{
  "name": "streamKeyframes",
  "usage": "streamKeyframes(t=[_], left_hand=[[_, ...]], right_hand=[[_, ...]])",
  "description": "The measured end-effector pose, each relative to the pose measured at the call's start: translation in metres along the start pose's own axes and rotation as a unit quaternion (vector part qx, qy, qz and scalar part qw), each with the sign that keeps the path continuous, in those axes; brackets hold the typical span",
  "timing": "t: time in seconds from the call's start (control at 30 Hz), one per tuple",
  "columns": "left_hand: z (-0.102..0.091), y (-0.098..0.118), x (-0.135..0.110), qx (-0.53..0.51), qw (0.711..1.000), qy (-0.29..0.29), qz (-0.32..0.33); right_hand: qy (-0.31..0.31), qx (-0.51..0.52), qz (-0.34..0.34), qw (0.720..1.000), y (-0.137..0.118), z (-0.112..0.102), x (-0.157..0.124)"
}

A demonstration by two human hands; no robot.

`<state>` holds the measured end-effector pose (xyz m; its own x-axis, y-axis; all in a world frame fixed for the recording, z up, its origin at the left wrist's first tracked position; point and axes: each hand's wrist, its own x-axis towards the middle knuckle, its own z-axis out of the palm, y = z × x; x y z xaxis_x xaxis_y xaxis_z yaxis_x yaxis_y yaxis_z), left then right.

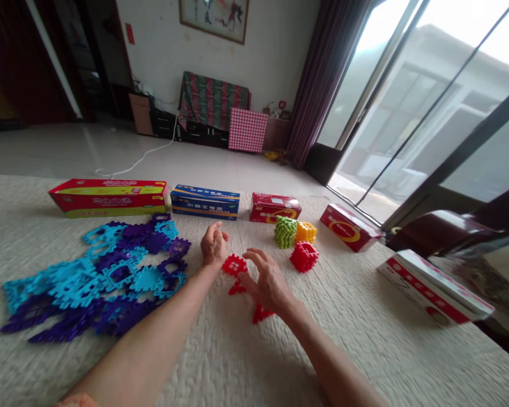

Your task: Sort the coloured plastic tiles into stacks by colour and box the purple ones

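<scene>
My left hand (215, 244) is curled closed just beyond and left of a red window-patterned interlocking tile (234, 264). Whatever its fingers hold, if anything, is hidden. My right hand (271, 282) hovers with fingers apart at the right of that tile, partly covering a small red piece (236, 288). Under its wrist side pokes out another red piece (261, 314). Right of the hands stand a red block cube (304, 256), a green stack of tiles (285, 232) and a yellow block (306, 232).
Purple (123, 316) and light blue tiles (78, 280) lie heaped at left. Along the far edge stand a red-green box (110, 198), a blue box (205, 202) and a red box (275, 207). Farther right are another red box (350, 227) and a white-red box (435, 288).
</scene>
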<state>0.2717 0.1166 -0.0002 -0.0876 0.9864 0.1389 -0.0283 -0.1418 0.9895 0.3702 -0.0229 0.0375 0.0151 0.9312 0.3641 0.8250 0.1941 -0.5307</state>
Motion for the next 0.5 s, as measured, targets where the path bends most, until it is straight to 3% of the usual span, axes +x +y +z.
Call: streamKeyframes(t=[0.27, 0.4, 0.5], left_hand=[[0.002, -0.002, 0.002, -0.048, 0.999, 0.015, -0.021], [0.002, -0.003, 0.003, -0.044, 0.999, 0.006, -0.018], [0.001, -0.001, 0.001, -0.035, 0.999, -0.002, -0.01]], right_hand=[[-0.045, -0.065, 0.039, 0.996, -0.004, 0.018, 0.005], [-0.021, -0.064, 0.048, 0.997, -0.003, 0.023, 0.003], [0.019, -0.013, 0.054, 0.998, 0.004, 0.015, 0.005]])
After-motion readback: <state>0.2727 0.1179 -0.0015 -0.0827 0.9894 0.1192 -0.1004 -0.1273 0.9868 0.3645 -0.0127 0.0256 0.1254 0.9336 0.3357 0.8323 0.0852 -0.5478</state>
